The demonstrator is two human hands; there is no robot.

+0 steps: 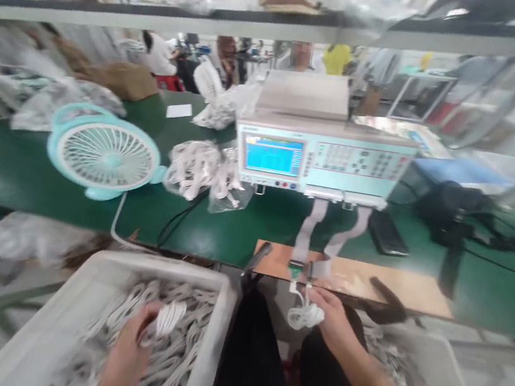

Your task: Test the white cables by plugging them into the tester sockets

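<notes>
Over a white bin (223, 316) full of coiled cables, my left hand (134, 335) is closed on a white cable coil (170, 317). My right hand (327, 313) is at the front edge of a wooden board (388, 285), its fingers closed on a plug end of another white coiled cable (305, 316). That cable hangs below a small green connector board (295, 267), with its other white plug at the connector. Grey ribbon cables (308, 229) run from there up to a tester (357, 165) with a lit blue screen.
A turquoise fan (111, 160) stands on the green table (213, 238) at left, beside bagged cables (192, 168). A phone (388, 232) and black straps lie right of the tester. A second bin (452, 374) is at lower right. People are in the background.
</notes>
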